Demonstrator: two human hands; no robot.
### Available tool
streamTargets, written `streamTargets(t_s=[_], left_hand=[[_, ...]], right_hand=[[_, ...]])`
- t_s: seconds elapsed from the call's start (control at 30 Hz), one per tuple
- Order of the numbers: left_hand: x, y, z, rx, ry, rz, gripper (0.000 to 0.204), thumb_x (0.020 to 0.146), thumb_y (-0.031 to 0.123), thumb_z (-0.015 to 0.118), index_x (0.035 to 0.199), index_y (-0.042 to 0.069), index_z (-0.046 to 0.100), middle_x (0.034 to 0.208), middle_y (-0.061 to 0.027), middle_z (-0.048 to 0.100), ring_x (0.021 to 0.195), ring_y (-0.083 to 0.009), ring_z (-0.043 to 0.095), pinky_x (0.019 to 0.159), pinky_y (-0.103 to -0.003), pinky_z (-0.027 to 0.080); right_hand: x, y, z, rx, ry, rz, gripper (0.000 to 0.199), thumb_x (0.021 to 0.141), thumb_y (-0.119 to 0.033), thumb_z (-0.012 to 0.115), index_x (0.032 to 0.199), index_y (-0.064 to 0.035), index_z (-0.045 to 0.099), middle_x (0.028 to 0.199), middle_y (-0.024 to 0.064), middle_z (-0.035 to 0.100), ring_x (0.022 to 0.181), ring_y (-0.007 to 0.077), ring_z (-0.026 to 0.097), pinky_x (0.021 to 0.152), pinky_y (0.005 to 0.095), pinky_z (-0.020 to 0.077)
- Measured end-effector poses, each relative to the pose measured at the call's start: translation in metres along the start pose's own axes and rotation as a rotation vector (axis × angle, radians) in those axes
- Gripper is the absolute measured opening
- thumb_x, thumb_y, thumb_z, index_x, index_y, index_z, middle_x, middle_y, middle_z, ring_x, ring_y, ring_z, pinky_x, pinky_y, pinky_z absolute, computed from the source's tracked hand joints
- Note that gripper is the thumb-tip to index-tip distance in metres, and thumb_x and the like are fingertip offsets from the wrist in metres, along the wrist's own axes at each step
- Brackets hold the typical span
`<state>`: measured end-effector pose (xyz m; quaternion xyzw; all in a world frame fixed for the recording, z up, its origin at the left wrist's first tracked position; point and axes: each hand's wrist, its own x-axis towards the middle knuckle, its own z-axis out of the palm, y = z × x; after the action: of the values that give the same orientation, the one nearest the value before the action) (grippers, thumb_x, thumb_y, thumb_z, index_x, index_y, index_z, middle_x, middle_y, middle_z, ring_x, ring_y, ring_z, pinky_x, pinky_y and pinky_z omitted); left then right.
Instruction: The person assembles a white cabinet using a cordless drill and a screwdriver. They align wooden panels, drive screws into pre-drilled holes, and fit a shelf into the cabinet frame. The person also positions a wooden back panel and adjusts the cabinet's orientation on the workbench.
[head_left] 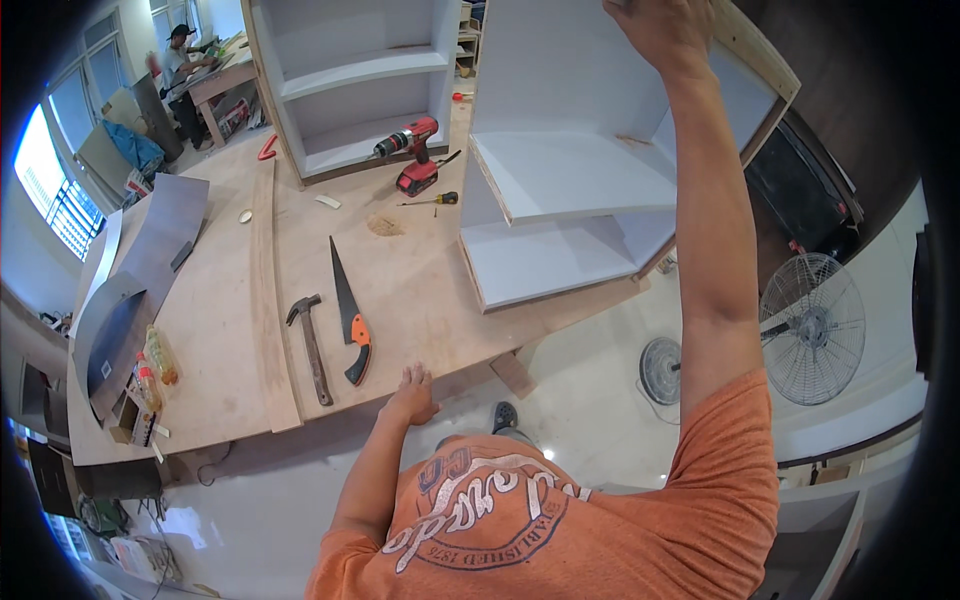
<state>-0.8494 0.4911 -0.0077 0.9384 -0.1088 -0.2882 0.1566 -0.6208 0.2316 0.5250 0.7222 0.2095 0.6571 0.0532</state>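
Note:
My right arm reaches up to the top of a white-lined wooden cabinet (575, 175) standing on the right end of the workbench (450, 330). There my right hand (665, 35) is closed with bent fingers at the cabinet's upper part; the upper frame edge cuts off the fingertips. My left hand (410, 397) rests at the bench's near edge, fingers apart and holding nothing. Just beyond it lie a handsaw (345, 300) with an orange-black handle and a claw hammer (312, 350). A red cordless drill (415, 155) stands farther back, near a yellow-black screwdriver (435, 199).
Another white-shelved cabinet (360, 75) stands at the back. A long wooden strip (268, 300) crosses the bench; bottles (158, 358) and curved panels (160, 240) lie left. Floor fans (812, 325) stand at right. A person (182, 75) works at a far table.

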Motion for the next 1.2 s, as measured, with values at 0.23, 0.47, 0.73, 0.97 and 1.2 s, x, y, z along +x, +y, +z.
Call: streamTargets(t_s=[0.23,0.47,0.73,0.97,1.2], left_hand=[[0.003,-0.005,0.003,-0.035,0.004,0.000,0.091,0.092,0.041,0.065,0.153,-0.010,0.020,0.160,-0.0348,0.011,0.148,-0.0540,0.012,0.123,-0.049,0.021],[0.001,-0.003,0.001,-0.031,-0.008,-0.012,0.091,0.092,0.041,0.065,0.154,-0.009,0.019,0.161,-0.0335,0.010,0.148,-0.0529,0.011,0.123,-0.048,0.021],[0.004,-0.006,0.006,-0.065,0.009,-0.018,0.089,0.092,0.038,0.066,0.154,-0.008,0.020,0.162,-0.0316,0.009,0.149,-0.0530,0.009,0.124,-0.049,0.017],[0.003,-0.004,0.003,-0.060,0.003,-0.012,0.090,0.092,0.039,0.066,0.154,-0.008,0.020,0.162,-0.0320,0.011,0.149,-0.0532,0.010,0.123,-0.050,0.019],[0.002,-0.006,0.006,-0.022,0.000,-0.008,0.089,0.093,0.041,0.065,0.153,-0.008,0.022,0.160,-0.0343,0.013,0.148,-0.0536,0.012,0.123,-0.051,0.018]], right_hand=[[-0.001,0.002,-0.004,0.019,0.015,-0.032,0.114,0.061,-0.010,0.087,0.156,-0.0229,0.025,0.131,0.0107,0.045,0.123,0.0346,0.045,0.110,0.0472,0.0388],[-0.001,0.002,-0.001,0.063,0.060,-0.053,0.111,0.062,-0.009,0.086,0.155,-0.0234,0.027,0.129,0.0105,0.047,0.123,0.0337,0.046,0.109,0.0465,0.0395],[-0.001,0.003,0.001,0.054,0.052,-0.031,0.106,0.064,-0.008,0.084,0.154,-0.0246,0.030,0.129,0.0113,0.046,0.122,0.0359,0.047,0.106,0.0476,0.0419],[0.000,0.003,-0.001,0.067,0.049,-0.013,0.103,0.065,-0.007,0.082,0.153,-0.0248,0.031,0.129,0.0113,0.046,0.121,0.0359,0.047,0.105,0.0481,0.0432],[-0.003,0.000,0.003,0.057,0.051,-0.019,0.101,0.066,-0.007,0.082,0.153,-0.0209,0.032,0.128,0.0117,0.047,0.121,0.0356,0.046,0.106,0.0480,0.0414]])
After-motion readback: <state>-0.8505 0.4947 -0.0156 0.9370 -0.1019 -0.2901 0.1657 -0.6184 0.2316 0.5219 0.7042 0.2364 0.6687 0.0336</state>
